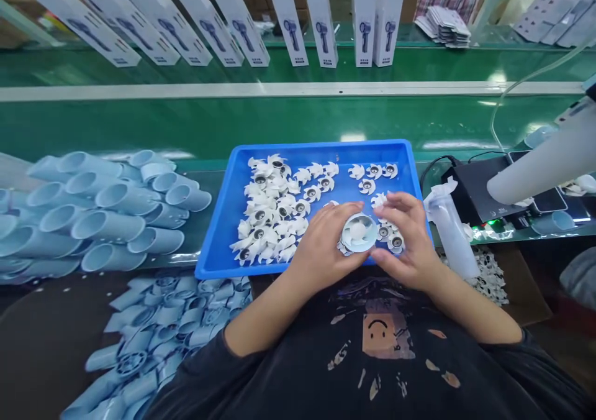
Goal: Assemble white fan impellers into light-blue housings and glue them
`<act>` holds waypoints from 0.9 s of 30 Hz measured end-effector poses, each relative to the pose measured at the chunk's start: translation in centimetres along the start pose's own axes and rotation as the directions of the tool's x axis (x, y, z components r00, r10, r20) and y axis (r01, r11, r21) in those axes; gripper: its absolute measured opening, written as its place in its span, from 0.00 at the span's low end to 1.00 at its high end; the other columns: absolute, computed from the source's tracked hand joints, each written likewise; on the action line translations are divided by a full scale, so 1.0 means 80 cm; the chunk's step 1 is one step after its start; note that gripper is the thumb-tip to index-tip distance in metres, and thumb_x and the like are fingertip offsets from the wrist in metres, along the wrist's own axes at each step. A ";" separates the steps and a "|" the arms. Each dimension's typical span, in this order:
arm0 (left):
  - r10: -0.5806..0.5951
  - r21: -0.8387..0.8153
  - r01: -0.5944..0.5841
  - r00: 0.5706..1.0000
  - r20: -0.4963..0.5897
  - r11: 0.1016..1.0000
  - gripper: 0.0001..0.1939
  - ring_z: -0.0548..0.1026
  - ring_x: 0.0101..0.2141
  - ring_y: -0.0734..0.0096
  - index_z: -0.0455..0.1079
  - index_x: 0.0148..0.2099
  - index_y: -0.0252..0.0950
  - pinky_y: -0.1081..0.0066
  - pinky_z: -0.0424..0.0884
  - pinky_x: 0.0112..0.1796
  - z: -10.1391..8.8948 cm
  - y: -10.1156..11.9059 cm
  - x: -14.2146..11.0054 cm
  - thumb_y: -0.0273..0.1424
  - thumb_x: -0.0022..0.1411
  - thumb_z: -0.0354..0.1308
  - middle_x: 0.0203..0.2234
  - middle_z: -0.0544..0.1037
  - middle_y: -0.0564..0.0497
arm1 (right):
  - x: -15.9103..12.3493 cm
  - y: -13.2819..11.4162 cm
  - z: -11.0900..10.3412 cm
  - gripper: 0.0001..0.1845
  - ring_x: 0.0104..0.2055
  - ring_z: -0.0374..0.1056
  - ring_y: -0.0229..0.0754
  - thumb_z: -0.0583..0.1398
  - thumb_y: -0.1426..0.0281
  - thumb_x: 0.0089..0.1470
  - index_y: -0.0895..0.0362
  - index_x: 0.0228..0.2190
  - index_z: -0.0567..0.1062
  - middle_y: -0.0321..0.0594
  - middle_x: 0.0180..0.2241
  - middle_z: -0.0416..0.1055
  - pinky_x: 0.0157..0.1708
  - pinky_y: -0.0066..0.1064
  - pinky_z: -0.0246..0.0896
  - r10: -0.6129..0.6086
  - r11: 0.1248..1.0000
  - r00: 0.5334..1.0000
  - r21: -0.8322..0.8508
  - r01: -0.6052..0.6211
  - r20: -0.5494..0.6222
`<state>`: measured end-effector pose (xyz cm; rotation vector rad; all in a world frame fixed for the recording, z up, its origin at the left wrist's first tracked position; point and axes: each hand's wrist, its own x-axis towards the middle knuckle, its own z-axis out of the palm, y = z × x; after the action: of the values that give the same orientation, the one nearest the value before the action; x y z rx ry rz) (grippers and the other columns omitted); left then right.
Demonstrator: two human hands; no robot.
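My left hand (321, 246) is closed around a light-blue round fan housing (374, 238), its open end facing up. A white fan wheel (357, 231) sits inside the housing. Just to the right, my right hand (412, 243) has its fingers curved and spread, with the thumb close to the housing's rim; whether it touches cannot be told. Both hands are over the near edge of a blue tray (216, 221). White fan wheels (261, 215) are heaped in the tray's left half, and several more (374, 171) lie at its right side, some partly hidden by my right hand.
Light-blue tubes (109, 227) are stacked at the left, above a pile of light-blue parts (177, 320). White printed boxes (292, 35) line the far side of the green bench. At right are a black device (479, 187), a clear plastic bag (451, 233) and a carton (524, 289) of fan wheels.
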<state>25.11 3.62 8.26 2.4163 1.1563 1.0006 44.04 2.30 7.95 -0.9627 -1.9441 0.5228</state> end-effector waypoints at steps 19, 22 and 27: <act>0.046 0.135 -0.046 0.999 0.007 0.990 0.17 0.76 0.43 0.60 0.67 0.49 0.39 0.57 0.68 0.50 -0.003 -0.006 0.007 0.37 0.57 0.57 0.41 0.79 0.48 | 0.001 -0.008 -0.008 0.26 0.50 0.58 0.52 0.53 0.48 0.58 0.50 0.48 0.74 0.44 0.51 0.64 0.50 0.48 0.54 -0.224 0.893 0.971 -0.381 0.239 0.085; 0.052 0.105 -0.056 0.998 0.043 0.993 0.20 0.75 0.43 0.59 0.67 0.50 0.39 0.56 0.68 0.51 -0.010 -0.011 0.005 0.39 0.57 0.59 0.42 0.79 0.47 | 0.001 -0.010 -0.018 0.18 0.46 0.60 0.49 0.52 0.53 0.60 0.50 0.40 0.76 0.42 0.44 0.66 0.46 0.45 0.56 -0.250 0.885 0.967 -0.394 0.247 0.043; -0.046 0.061 0.038 0.990 0.131 0.997 0.27 0.70 0.52 0.56 0.67 0.55 0.41 0.54 0.68 0.53 -0.049 -0.036 0.004 0.45 0.56 0.63 0.52 0.72 0.44 | -0.013 -0.006 -0.051 0.14 0.41 0.63 0.46 0.50 0.61 0.63 0.50 0.42 0.73 0.43 0.40 0.64 0.41 0.42 0.60 -0.311 0.897 0.949 -0.348 0.274 -0.055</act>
<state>20.91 5.54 9.73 2.4506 1.2000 0.7916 47.66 1.13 9.84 -0.8594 -2.0675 -0.0398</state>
